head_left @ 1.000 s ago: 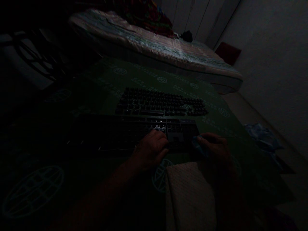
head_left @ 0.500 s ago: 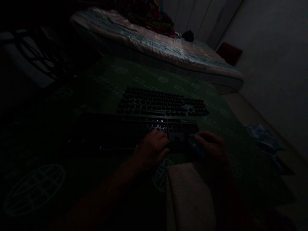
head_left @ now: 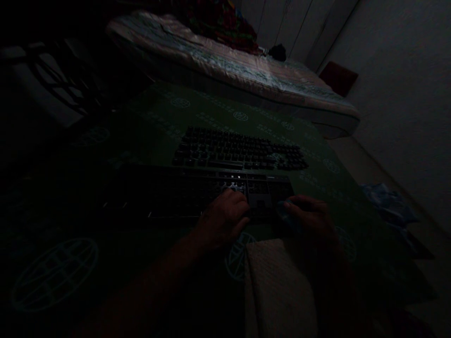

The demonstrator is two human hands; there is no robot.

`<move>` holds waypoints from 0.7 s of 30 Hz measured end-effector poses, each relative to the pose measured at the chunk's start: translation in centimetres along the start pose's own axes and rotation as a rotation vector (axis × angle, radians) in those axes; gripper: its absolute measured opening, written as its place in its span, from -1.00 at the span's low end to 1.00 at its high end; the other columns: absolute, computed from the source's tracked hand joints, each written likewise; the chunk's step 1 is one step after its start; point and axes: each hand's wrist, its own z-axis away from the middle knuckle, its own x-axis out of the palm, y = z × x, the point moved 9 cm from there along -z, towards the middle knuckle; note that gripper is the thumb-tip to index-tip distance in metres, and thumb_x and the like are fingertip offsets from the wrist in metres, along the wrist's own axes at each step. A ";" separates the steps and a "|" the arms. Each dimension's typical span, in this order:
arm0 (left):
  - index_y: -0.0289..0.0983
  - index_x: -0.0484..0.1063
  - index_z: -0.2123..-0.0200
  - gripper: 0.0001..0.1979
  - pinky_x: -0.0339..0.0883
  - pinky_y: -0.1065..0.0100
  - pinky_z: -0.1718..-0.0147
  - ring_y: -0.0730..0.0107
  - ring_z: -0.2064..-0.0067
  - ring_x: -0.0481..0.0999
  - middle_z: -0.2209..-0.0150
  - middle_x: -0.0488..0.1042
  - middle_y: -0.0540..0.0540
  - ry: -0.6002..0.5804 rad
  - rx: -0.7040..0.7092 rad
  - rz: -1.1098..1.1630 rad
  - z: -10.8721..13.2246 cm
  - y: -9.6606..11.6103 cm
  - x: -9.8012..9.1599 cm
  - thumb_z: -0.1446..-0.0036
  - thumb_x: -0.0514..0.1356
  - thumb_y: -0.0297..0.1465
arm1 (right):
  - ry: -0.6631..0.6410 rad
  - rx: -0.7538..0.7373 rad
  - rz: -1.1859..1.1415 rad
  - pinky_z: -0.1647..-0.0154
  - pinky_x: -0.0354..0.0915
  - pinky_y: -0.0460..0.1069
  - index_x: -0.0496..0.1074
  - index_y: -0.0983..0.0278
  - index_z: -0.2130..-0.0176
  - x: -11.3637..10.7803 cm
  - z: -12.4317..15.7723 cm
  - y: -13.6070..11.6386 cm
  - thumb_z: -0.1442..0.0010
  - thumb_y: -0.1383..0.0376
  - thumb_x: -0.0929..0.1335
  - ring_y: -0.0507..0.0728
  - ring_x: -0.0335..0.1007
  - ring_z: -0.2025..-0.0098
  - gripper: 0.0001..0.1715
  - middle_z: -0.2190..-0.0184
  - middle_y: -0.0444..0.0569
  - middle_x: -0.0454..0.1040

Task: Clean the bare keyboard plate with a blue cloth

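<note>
The room is very dim. A black keyboard frame [head_left: 176, 197] lies on a green mat [head_left: 158, 117] printed with globe marks. Beyond it sit several loose black keycaps [head_left: 239, 150] laid out in rows. My left hand [head_left: 223, 218] rests on the frame's near edge with its fingers curled over it. My right hand [head_left: 312, 218] is at the frame's right end, closed round a small bluish thing [head_left: 287, 211] that looks like a cloth.
A pale textured cloth [head_left: 278, 281] lies on the mat just below my hands. A mattress [head_left: 229, 70] with bedding runs across the back. A dark chair [head_left: 52, 89] stands at the left. A bluish bundle [head_left: 387, 204] lies on the floor, right.
My right hand with the bluish thing slid slightly left along the frame's right end, then back a little. My left hand has stayed in place. The view drifted slightly.
</note>
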 end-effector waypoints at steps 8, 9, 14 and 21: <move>-0.31 0.38 0.30 -0.94 0.28 0.22 0.19 0.24 0.17 0.31 0.20 0.40 -0.14 -0.010 -0.006 0.000 0.0 0.0 0.1 -0.12 0.14 -0.46 | 0.015 0.028 0.005 0.45 0.35 -0.02 0.55 0.28 0.43 0.0 0.1 -0.1 0.08 0.14 0.44 0.17 0.47 0.40 -0.75 0.47 -0.01 0.56; -0.30 0.38 0.30 -0.94 0.28 0.22 0.19 0.24 0.17 0.31 0.20 0.40 -0.13 -0.013 -0.006 0.001 0.0 0.0 0.1 -0.11 0.14 -0.46 | 0.010 0.005 0.030 0.44 0.35 -0.02 0.55 0.28 0.44 0.1 0.0 -0.3 0.08 0.15 0.44 0.16 0.47 0.40 -0.76 0.47 -0.02 0.56; -0.30 0.38 0.30 -0.94 0.28 0.23 0.20 0.24 0.17 0.31 0.20 0.40 -0.12 -0.008 0.001 -0.001 0.0 0.0 0.2 -0.11 0.15 -0.47 | -0.028 -0.074 0.057 0.41 0.34 -0.02 0.54 0.28 0.46 1.0 0.0 -1.1 0.06 0.14 0.43 0.14 0.45 0.41 -0.76 0.49 -0.03 0.54; -0.30 0.37 0.32 -0.96 0.28 0.24 0.22 0.24 0.19 0.30 0.22 0.40 -0.12 0.003 0.002 -0.006 -0.1 -0.1 0.1 -0.11 0.14 -0.47 | -0.102 -0.044 -0.021 0.48 0.30 -0.04 0.54 0.29 0.48 1.6 0.2 -1.2 0.09 0.13 0.44 0.11 0.41 0.47 -0.74 0.55 -0.05 0.51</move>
